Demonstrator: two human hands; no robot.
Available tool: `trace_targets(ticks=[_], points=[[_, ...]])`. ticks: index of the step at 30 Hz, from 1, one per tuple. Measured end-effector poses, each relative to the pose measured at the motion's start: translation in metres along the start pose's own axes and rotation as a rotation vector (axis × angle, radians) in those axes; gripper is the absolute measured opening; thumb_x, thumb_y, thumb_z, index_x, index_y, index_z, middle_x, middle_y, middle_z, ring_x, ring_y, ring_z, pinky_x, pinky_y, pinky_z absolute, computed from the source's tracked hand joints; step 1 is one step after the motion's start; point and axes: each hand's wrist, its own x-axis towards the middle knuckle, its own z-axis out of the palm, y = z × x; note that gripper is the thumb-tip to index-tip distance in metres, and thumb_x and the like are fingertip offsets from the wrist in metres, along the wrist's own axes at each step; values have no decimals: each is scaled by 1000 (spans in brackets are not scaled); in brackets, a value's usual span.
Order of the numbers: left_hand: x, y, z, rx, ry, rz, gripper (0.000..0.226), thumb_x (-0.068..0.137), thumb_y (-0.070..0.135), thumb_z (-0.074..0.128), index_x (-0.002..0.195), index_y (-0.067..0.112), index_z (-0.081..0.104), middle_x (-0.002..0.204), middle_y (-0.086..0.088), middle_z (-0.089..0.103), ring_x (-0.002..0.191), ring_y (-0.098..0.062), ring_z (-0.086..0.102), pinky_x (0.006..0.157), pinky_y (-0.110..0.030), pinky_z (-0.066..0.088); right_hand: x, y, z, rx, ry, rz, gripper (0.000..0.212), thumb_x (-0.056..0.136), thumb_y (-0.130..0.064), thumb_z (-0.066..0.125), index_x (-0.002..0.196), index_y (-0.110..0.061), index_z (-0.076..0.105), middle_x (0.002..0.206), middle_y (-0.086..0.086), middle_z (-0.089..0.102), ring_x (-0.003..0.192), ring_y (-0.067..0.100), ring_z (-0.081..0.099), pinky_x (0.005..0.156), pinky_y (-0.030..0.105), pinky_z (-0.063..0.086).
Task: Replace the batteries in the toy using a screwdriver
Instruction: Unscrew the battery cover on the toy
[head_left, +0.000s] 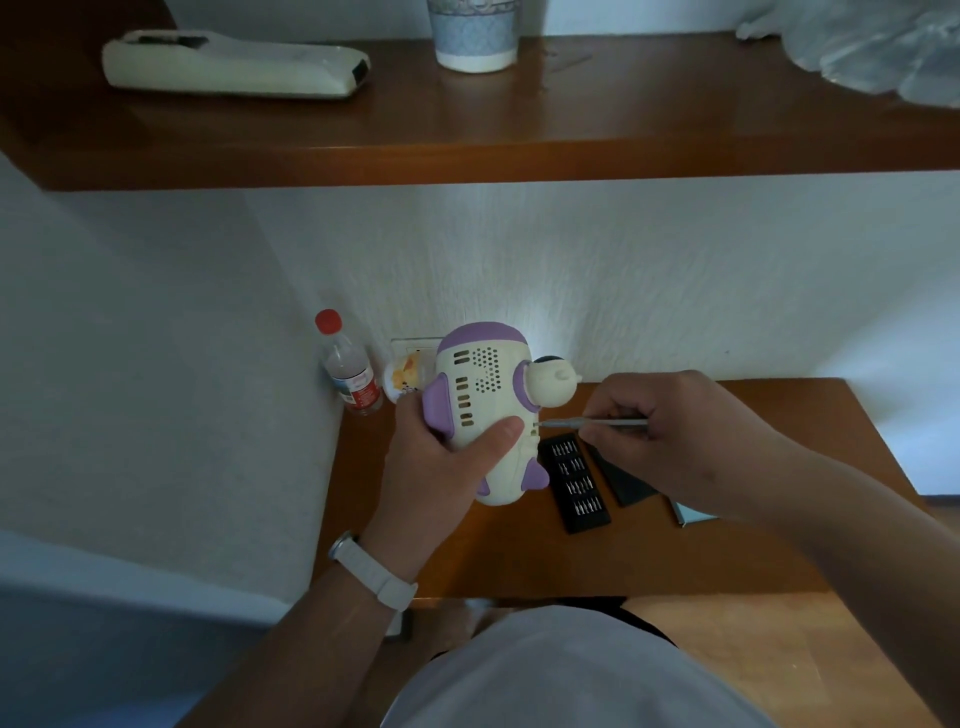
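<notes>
Shirt: one, pale, is filling the bottom edge.
Left hand: is gripping the one toy, thumb pressing its face.
Right hand: is pinching the one screwdriver, tip touching the toy's side.
Toy place: being held over the table.
Bit case: one is lying open there.
Bottle: one is standing by the wall.
Shelf: is carrying one cup.

The rear end of the slim silver screwdriver lay hidden inside the right grip; the pale patterned cup was cut off by the top edge.
</notes>
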Motion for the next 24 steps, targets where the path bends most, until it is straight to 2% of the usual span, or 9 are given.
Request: trace_targets(ticks=[3, 5, 8, 11, 16, 18, 22, 24], points=[[2, 1, -1, -46, -9, -20, 80, 54, 55, 83, 122, 26, 53, 105, 15, 73, 95, -4, 72, 68, -21, 59, 3, 1, -2, 0, -3, -42, 9, 86, -41, 59, 84, -35, 66, 81, -24, 62, 69, 5, 60, 56, 20, 48], [3, 1, -1, -64, -15, -31, 84, 55, 54, 84, 126, 21, 54, 108, 10, 74, 97, -7, 72, 70, -24, 60, 4, 1, -3, -18, 6, -72, 3, 88, -34, 64, 85, -35, 66, 75, -17, 62, 72, 6, 59, 57, 22, 48], [4, 1, -3, -74, -21, -39, 82, 59, 53, 90, 126, 22, 56, 110, 10, 75, 99, -10, 73, 71, -24, 60, 7, -2, -3, -44, 13, -107, 11, 88, -29, 68, 87, -40, 65, 73, -17, 60, 72, 7, 59, 56, 22, 48], [5, 0, -5, -87, -25, -43, 76, 61, 49, 83, 127, 20, 57, 111, 7, 75, 100, -12, 73, 72, -26, 61, 9, -4, -3, -26, 14, -103, 12, 89, -28, 69, 88, -40, 66, 74, -16, 61, 71, 7, 59, 57, 23, 49], [3, 1, -5, -73, -8, -23, 81, 58, 55, 86, 125, 24, 54, 106, 19, 73, 96, -4, 72, 66, -19, 58, 9, -5, -1, 18, 3, -50, 6, 89, -33, 66, 84, -34, 69, 63, -12, 62, 58, 6, 60, 47, 17, 46], [2, 1, -5, -45, 9, -5, 83, 58, 55, 89, 125, 24, 53, 106, 21, 72, 96, -2, 71, 65, -18, 58, 9, -6, -1, 49, -15, -11, 10, 88, -38, 63, 79, -35, 67, 69, -15, 65, 54, 5, 58, 45, 15, 43], [2, -1, -5, 5, 19, 18, 71, 56, 56, 83, 116, 35, 51, 104, 29, 69, 94, 2, 70, 65, -16, 57, 9, -8, 0, 68, -31, 36, 19, 82, -48, 55, 71, -36, 64, 76, -21, 65, 58, 1, 58, 47, 13, 43], [2, -1, -5, 4, 10, 16, 71, 56, 56, 83, 115, 36, 50, 105, 29, 69, 95, 2, 70, 65, -17, 58, 10, -6, 3, 57, -27, 54, 25, 83, -48, 55, 72, -29, 66, 76, -15, 64, 61, 7, 59, 49, 15, 43]])
